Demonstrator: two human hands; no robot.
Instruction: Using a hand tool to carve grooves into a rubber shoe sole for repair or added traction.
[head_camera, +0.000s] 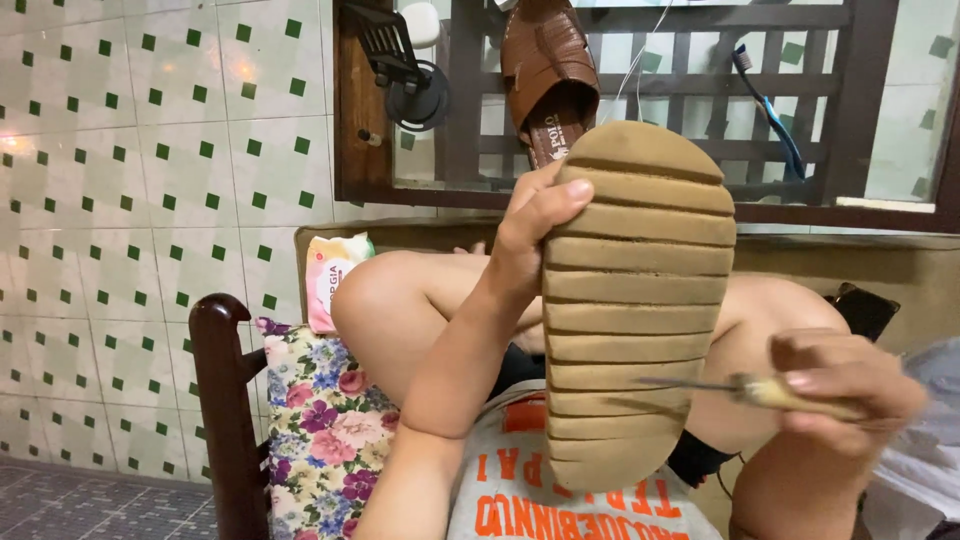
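Left hand wrapped around the upper left edge of a tan ridged shoe sole, thumb lying across the top ridges, remaining fingers hidden behind. Sole held upright, tread facing the camera, toe end up, heel end low over a grey shirt with orange lettering. Upper of that shoe entirely out of sight behind the sole.

Right hand, right of the sole's lower half, closed around the pale handle of a thin metal-tipped tool. Handle mostly buried in the fist and blurred; kind of tool hard to make out. Slim tip resting across the sole's lower ridges, seemingly touching, exact contact unclear.

Behind the sole, two bare knees, the right one largely blocked by it. Above the sole, a brown leather sandal propped in a dark wooden window grille, toe cut off by the top edge. Up and right of the sole, a blue toothbrush stuck through the grille. Left of the sole, a pink wipes packet partly hidden behind the left knee, a floral cushion below it, and a dark wooden chair post cut off at the bottom edge.
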